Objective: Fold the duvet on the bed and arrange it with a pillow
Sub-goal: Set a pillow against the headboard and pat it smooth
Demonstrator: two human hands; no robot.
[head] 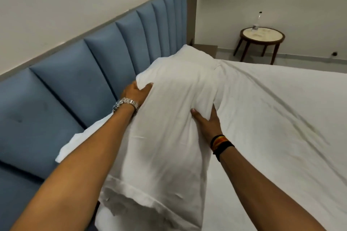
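A white pillow [169, 118] lies lengthwise at the head of the bed, close to the blue headboard. My left hand [136, 92], with a metal watch at the wrist, grips the pillow's far left edge, thumb on top. My right hand [205, 123], with dark bands at the wrist, presses into the pillow's right side, fingers sunk in the fabric. White bedding [272, 118], lightly creased, covers the mattress to the right. More white cloth [78, 140] shows under my left forearm; whether it is the duvet or a second pillow I cannot tell.
The padded blue headboard [78, 73] runs along the left, tight against the pillow. A small round side table [262, 35] with a clear bottle [257, 21] stands on the grey floor by the far wall, beyond the bed's corner.
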